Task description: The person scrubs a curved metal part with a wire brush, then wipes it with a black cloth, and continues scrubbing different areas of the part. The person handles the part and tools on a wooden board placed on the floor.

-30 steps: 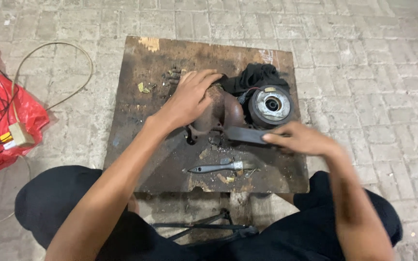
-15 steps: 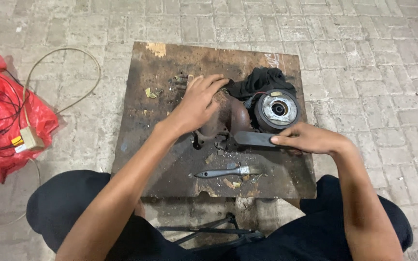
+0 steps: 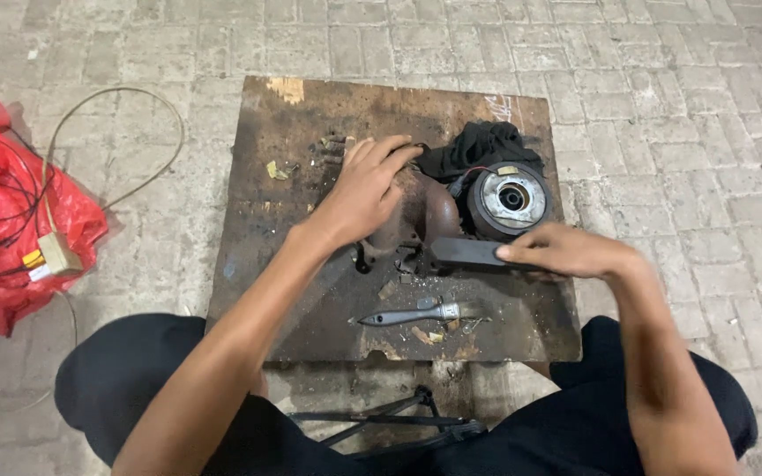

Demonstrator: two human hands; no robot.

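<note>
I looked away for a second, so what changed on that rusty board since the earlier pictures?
Little changed. The left hand kept pressing on the rusty brown metal part, and the right hand kept holding the dark flat bar. The grey-handled tool, round grey disc part and red plastic bag stayed put.

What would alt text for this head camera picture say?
A seated person's left hand presses on a rusty metal part lying on a worn board, while the right hand holds a dark bar against it. A red bag lies to the left.
</note>
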